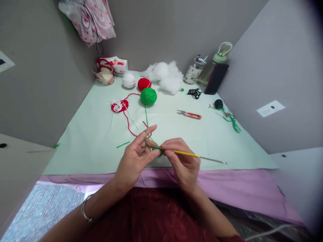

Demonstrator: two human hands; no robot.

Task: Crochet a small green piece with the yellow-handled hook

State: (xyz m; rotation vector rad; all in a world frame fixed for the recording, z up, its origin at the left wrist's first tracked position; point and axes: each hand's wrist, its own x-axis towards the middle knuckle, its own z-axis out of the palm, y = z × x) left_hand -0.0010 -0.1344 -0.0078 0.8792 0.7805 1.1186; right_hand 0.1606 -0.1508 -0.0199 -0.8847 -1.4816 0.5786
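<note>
My left hand [137, 153] pinches a small green crocheted piece [157, 152] between thumb and fingers, its index finger raised with green yarn looped round it. That yarn runs back to a green ball [148, 96]. Closed on a crochet hook [186, 153] with a yellow grip, my right hand [183, 161] meets the left at the green piece. The hook's far end points right; its working tip is hidden at the stitches. Beyond my hands, a red crocheted piece with tangled white yarn [119, 106] lies at the left.
Red [144, 84] and white [129, 81] yarn balls sit behind, beside white stuffing [166, 75]. Orange snips [189, 114] lie right of centre. A pen cup [193, 74], a bottle [220, 57], a dark phone-like slab [216, 78] and green scraps [233, 121] are at the right.
</note>
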